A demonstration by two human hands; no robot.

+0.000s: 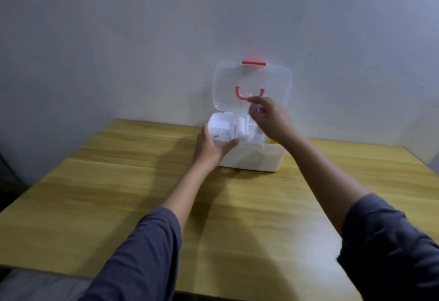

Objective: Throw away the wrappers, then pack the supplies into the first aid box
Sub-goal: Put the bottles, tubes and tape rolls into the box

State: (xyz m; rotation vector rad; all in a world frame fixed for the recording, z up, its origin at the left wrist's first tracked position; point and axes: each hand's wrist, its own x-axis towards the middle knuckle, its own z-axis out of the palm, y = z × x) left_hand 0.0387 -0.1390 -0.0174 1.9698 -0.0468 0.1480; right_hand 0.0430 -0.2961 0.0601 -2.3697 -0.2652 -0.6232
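A white first aid box [251, 160] stands at the far side of the wooden table, against the wall. Its clear lid [251, 79] is raised upright, with a red latch [253, 63] on top and a red handle [240, 94]. Inside lie white supplies: a bandage roll [242, 126], a packet with blue print [219, 135] and something yellow [272, 142] at the right. My left hand [211, 148] grips the box's front left corner, thumb on the rim. My right hand [266, 115] hovers over the box in front of the lid, fingers curled; I cannot tell whether it holds anything.
The wooden table [166, 193] stretches toward me, its near edge at the bottom. A plain white wall [142, 39] rises right behind the box. Both my forearms in grey sleeves reach across the tabletop.
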